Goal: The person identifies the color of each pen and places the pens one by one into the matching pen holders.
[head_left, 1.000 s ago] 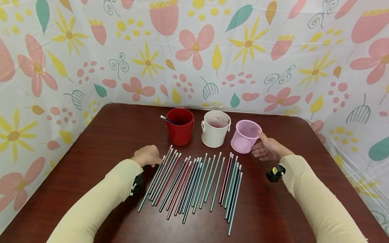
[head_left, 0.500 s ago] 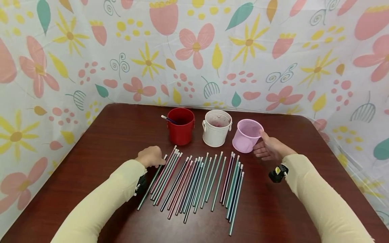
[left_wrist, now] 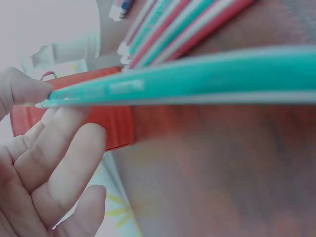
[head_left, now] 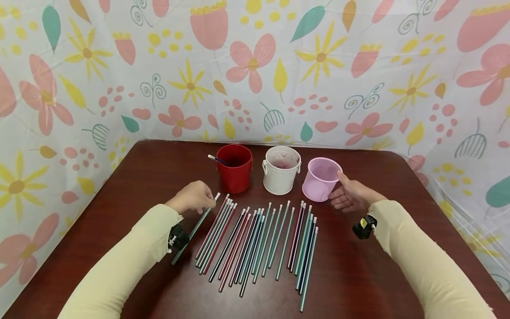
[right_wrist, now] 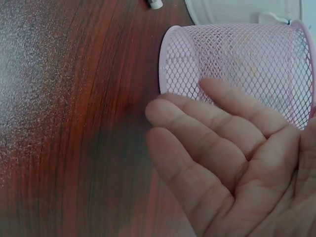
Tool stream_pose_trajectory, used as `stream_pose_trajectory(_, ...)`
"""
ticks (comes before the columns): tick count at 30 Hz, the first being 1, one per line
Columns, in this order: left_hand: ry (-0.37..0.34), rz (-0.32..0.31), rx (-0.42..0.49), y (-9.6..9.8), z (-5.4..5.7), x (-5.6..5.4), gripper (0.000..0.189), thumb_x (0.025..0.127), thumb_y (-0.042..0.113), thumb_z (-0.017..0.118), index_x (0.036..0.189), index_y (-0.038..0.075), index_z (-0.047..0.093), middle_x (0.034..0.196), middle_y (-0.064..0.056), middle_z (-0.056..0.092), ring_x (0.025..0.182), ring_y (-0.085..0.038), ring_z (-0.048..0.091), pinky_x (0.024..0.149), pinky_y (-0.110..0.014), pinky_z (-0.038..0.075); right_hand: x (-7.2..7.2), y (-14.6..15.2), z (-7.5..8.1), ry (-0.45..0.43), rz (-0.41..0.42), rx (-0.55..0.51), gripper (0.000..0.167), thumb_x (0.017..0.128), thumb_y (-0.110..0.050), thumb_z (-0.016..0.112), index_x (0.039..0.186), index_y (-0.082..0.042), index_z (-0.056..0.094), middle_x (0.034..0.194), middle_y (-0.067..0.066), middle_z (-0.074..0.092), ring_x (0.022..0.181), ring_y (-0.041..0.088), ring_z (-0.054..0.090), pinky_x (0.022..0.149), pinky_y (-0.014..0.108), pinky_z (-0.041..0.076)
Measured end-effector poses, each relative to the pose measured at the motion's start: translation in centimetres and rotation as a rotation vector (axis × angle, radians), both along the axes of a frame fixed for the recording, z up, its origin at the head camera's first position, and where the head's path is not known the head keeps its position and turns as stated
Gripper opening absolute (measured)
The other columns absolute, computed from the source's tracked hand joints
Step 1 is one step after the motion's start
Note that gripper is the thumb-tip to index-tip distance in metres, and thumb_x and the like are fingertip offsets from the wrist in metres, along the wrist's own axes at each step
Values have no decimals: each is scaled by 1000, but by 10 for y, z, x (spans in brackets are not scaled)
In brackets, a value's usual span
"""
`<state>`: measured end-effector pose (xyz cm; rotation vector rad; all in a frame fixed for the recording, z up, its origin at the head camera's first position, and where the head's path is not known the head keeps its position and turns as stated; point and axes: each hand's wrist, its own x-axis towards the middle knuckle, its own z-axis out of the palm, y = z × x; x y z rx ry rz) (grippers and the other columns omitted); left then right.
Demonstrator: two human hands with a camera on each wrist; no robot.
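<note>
My left hand [head_left: 194,197] pinches a green pencil [head_left: 193,230] near its white eraser end, between thumb and fingertips. In the left wrist view the pencil [left_wrist: 207,76] stretches across the picture, slanting away from the row. Several pencils [head_left: 255,248] in green, red and dark blue lie side by side on the table, erasers pointing to the back. At the right, my right hand [head_left: 350,192] touches a pink mesh pencil cup [head_left: 315,188], its thumb at the rim. In the right wrist view the other fingers [right_wrist: 192,153] extend loosely alongside the mesh.
A red bucket [head_left: 234,180] stands behind the pencils, one dark pencil [head_left: 217,159] leaning out over its left rim. Between it and the pink cup is a white bucket [head_left: 278,182] with side handles. A flower-patterned cloth [head_left: 255,106] hangs behind the brown table [head_left: 358,283].
The left hand has drawn the green pencil away from the row, to the left, and its eraser end is nearer the red bucket. The right hand stays at the pink cup.
</note>
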<state>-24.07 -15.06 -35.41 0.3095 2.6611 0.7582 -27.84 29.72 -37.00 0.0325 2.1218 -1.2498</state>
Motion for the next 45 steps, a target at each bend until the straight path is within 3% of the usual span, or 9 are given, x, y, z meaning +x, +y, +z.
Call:
stream_pose_trajectory(7,-3,-108,18,-13,33,-1,13,84,8,61,73,5,65,67,-6,63,57,-20,65,48,-27,46,-4,-1,3,-8,19,-7,104,92,-64,-6,130,22,42,125,34,51,111,38,60,95,53,43)
stream_pose_trajectory(12,67,-106,49,-19,56,1,11,82,7,62,71,6,62,66,-6,65,56,-15,63,50,-26,43,-6,-1,3,-5,24,-15,105,92,-63,-8,132,22,38,128,35,49,112,38,58,96,53,42)
stream_pose_trajectory(16,187,-96,89,-14,74,7,14,82,8,64,69,7,61,67,-5,68,59,-15,63,56,-29,45,-6,4,1,-7,25,-12,105,91,-63,-9,133,23,35,130,36,47,115,39,57,97,53,41)
stream_pose_trajectory(21,440,-122,131,-6,93,20,11,82,9,70,75,8,61,75,-5,70,74,-20,66,66,-33,49,-6,8,-2,-7,10,-15,105,92,-65,-6,131,22,38,127,34,51,109,35,61,96,53,42)
stream_pose_trajectory(27,637,-191,330,2,97,27,8,82,4,71,80,5,63,78,-4,71,73,-17,66,61,-25,49,-2,9,-13,-9,-8,-45,105,92,-64,-6,130,22,40,124,32,55,107,32,63,94,50,44)
stream_pose_trajectory(33,765,-83,608,9,93,21,8,81,-5,71,85,-5,64,80,-14,69,73,-3,65,63,-16,48,1,5,-16,6,-3,-54,105,91,-65,-5,130,23,39,127,35,51,109,35,61,97,54,42)
stream_pose_trajectory(37,805,19,720,15,94,13,10,82,-7,69,89,-9,63,82,-20,69,65,3,57,60,-15,43,1,2,-14,1,12,-50,106,91,-64,-6,130,23,38,128,35,49,110,37,60,97,55,41)
stream_pose_trajectory(40,817,100,784,19,98,9,10,84,-6,68,91,-9,62,81,-20,70,64,2,56,59,-16,42,0,1,-11,-1,-1,-38,105,92,-64,-6,129,23,39,128,36,49,111,38,60,98,56,40)
stream_pose_trajectory(45,787,204,904,31,103,2,8,86,-3,67,90,-8,62,81,-18,70,69,3,63,68,-17,49,0,1,-5,4,-4,-25,105,92,-64,-5,128,24,40,127,37,49,112,41,58,99,57,38)
